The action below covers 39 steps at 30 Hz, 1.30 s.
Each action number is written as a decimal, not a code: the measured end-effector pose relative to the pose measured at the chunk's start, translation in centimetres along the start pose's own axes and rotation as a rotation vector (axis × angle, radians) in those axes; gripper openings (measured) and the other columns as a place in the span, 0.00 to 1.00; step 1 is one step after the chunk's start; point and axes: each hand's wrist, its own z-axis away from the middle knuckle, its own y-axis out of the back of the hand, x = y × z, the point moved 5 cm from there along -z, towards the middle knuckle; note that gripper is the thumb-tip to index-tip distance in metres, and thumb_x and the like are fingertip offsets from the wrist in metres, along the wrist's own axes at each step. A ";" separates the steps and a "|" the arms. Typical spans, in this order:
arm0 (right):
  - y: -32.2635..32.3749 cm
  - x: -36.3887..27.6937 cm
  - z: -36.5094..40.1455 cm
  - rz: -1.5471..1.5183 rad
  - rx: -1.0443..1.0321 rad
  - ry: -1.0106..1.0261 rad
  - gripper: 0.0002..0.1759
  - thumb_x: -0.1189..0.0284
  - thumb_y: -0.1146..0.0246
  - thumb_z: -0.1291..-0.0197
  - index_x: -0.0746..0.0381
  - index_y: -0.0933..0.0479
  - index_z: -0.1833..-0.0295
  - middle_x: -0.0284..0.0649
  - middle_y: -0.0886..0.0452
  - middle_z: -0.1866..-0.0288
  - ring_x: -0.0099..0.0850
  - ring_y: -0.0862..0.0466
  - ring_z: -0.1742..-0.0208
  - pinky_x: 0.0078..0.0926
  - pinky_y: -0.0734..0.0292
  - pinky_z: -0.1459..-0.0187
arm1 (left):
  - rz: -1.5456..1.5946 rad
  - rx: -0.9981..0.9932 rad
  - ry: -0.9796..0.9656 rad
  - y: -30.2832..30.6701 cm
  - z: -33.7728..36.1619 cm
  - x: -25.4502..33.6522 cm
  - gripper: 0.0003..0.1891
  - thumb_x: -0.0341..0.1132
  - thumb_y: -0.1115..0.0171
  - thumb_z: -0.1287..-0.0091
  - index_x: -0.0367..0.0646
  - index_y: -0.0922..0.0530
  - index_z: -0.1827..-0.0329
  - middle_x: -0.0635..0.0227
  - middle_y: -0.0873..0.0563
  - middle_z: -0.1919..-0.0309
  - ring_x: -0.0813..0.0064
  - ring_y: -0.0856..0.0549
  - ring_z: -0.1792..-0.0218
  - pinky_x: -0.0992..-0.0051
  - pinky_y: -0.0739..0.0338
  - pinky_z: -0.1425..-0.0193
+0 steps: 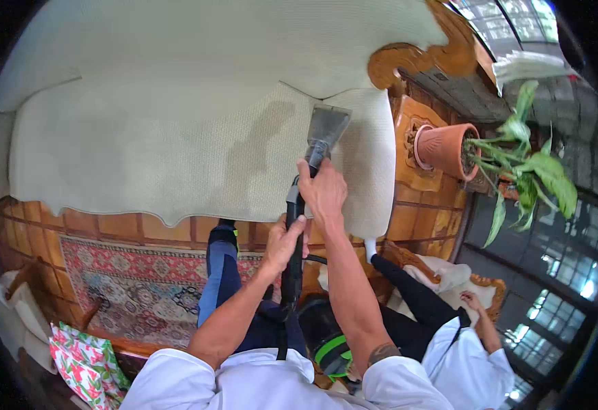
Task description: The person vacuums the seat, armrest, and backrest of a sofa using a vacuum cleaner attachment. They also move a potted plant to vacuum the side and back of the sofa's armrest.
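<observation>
Head view: two-handed hold on a wand (292,277) at a sofa (142,130)

To the left of the hands, a darker, seemingly damp patch (254,147) is seen on the seat. The wand's lower handle is wrapped by the left hand (285,244); its neck is gripped by the right hand (325,193), farther forward. Just beyond the right hand, the nozzle (328,124) is set over the seat; whether its whole lip is touching cannot be told. For an even pass, the lip is best kept flat, pressure supplied by the front hand, steering by the rear one, and strokes overlapped.

Well left of the hands, below, flower-printed cloth (80,365) is bunched; nearer, a rug (142,280) is densely patterned. Ahead, the sofa is covered in pale, textured weave, its front edge scalloped. Between the hands, the wand is dark and slender, ending in a flared, see-through nozzle. Right of them, a terracotta-coloured pot (449,150) is seen on carved wood (408,123).
</observation>
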 end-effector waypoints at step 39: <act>-12.4 10.9 5.1 -0.053 -0.255 -0.221 0.29 0.49 0.46 0.25 0.70 0.26 0.54 0.70 0.21 0.66 0.69 0.20 0.60 0.56 0.25 0.60 | -0.991 0.295 -0.704 1.0 -23.1 6.2 0.40 0.49 0.31 0.36 0.34 0.33 0.26 0.37 0.22 0.37 0.39 0.21 0.38 0.52 0.31 0.29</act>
